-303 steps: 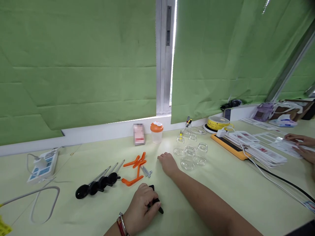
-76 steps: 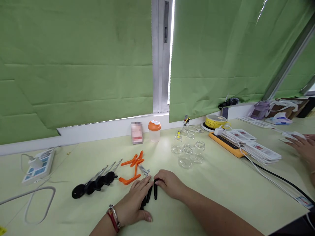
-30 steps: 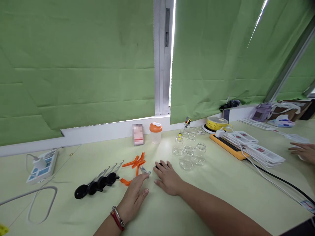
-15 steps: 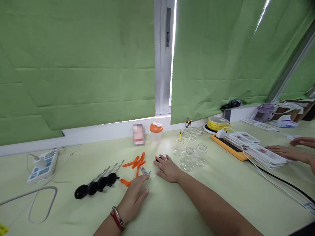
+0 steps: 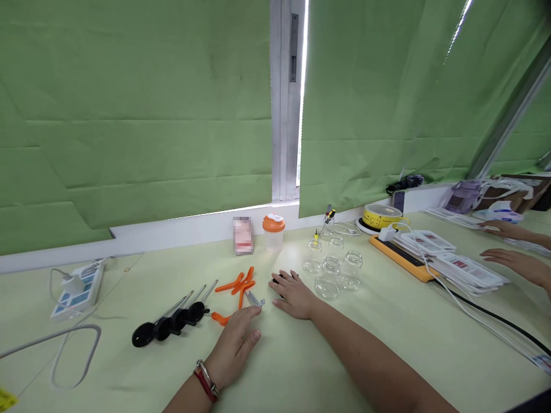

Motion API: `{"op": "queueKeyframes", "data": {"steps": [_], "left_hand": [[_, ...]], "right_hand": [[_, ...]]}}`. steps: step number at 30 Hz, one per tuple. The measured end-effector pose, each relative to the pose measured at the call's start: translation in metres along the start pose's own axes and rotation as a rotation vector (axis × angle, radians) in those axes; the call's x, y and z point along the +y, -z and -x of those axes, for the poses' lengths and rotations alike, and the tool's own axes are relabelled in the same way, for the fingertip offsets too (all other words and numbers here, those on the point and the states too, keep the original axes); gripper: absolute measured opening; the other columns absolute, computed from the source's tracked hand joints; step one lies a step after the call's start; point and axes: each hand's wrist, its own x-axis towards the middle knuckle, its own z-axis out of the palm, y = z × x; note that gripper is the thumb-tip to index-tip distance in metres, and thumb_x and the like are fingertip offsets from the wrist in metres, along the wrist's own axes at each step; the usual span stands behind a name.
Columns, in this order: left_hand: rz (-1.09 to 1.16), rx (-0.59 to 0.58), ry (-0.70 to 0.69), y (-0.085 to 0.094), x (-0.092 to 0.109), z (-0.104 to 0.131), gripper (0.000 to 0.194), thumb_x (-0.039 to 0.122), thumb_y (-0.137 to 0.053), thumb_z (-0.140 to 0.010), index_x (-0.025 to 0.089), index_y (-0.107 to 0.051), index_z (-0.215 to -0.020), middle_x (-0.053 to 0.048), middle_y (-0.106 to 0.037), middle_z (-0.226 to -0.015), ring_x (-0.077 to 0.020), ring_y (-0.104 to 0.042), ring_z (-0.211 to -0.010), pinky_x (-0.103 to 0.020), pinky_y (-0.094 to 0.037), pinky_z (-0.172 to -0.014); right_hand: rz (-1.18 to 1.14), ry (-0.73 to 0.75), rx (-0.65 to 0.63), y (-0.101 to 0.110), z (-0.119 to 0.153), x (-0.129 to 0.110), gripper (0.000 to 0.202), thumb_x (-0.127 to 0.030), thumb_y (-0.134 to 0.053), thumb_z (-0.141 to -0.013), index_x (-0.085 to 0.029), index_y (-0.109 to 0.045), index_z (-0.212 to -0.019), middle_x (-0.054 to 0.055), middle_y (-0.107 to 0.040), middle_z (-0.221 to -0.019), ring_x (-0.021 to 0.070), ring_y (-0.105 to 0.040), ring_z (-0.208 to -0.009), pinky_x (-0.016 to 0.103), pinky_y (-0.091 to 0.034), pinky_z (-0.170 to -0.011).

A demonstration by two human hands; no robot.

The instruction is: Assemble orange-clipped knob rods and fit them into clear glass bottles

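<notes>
My left hand (image 5: pixel 236 344) lies on the table with its fingers stretched out and thumb apart, holding nothing that shows. Its fingertips are beside some small silvery metal pieces (image 5: pixel 255 298) and partly cover an orange Y-shaped plastic part (image 5: pixel 221 319). Farther up lie more orange parts (image 5: pixel 243 282). My right hand (image 5: pixel 293 295) rests flat, fingers spread, over small black pieces (image 5: pixel 279 279) that it mostly hides. To its right stand several clear glass jars (image 5: pixel 330 278). On the left, several black round pieces with metal rods (image 5: pixel 176 321) lie in a row.
An orange-lidded cup (image 5: pixel 274 232) and a blurred small box (image 5: pixel 243 236) stand by the wall. Power strips lie left (image 5: pixel 80 291) and right (image 5: pixel 402 258), with cables trailing. Stacked cards (image 5: pixel 467 272) sit near another person's hands (image 5: pixel 516 264). Screwdrivers (image 5: pixel 329 214) stand behind the jars.
Both of my hands stay in place. At the far right, the other person's hands have shifted: one has moved off the card stack, the other reaches farther over the table.
</notes>
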Motion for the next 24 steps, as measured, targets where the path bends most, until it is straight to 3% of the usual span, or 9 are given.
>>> {"op": "queueKeyframes", "data": {"steps": [10,15,19,24], "left_hand": [[-0.007,-0.007,0.011,0.000,0.000,0.000,0.039,0.038,-0.042,-0.091,0.023,-0.048,-0.127,-0.010,-0.053,-0.129,-0.0250,-0.047,-0.121,-0.043,-0.040,-0.102],[-0.016,-0.013,0.000,-0.001,-0.005,0.000,0.039,0.037,-0.043,-0.091,0.024,-0.047,-0.127,-0.010,-0.053,-0.128,-0.0244,-0.047,-0.121,-0.043,-0.041,-0.102],[-0.040,-0.014,0.003,-0.002,-0.005,0.000,0.039,0.037,-0.043,-0.091,0.023,-0.047,-0.127,-0.011,-0.053,-0.128,-0.0243,-0.047,-0.121,-0.043,-0.041,-0.102],[-0.099,-0.044,-0.005,-0.003,-0.003,0.000,0.042,0.039,-0.047,-0.088,0.023,-0.046,-0.128,-0.012,-0.054,-0.129,-0.0261,-0.048,-0.121,-0.046,-0.041,-0.102]], "right_hand": [[0.005,-0.006,-0.012,0.000,0.000,0.000,0.058,-0.052,-0.033,-0.090,-0.023,-0.034,-0.140,0.008,-0.023,-0.151,0.0313,-0.014,-0.138,0.052,-0.005,-0.110],[0.044,-0.042,0.037,0.001,0.003,-0.005,0.064,-0.053,-0.034,-0.089,-0.023,-0.023,-0.144,0.009,-0.008,-0.154,0.0334,-0.005,-0.139,0.056,0.001,-0.109],[0.073,-0.005,0.105,0.004,0.017,-0.019,0.064,-0.053,-0.031,-0.091,-0.020,-0.022,-0.145,0.010,-0.001,-0.154,0.0332,0.005,-0.139,0.056,0.008,-0.108],[-0.018,0.161,-0.006,0.006,0.051,-0.046,0.067,-0.055,-0.028,-0.091,-0.015,-0.023,-0.144,0.010,-0.003,-0.153,0.0306,0.004,-0.140,0.050,0.002,-0.112]]}}
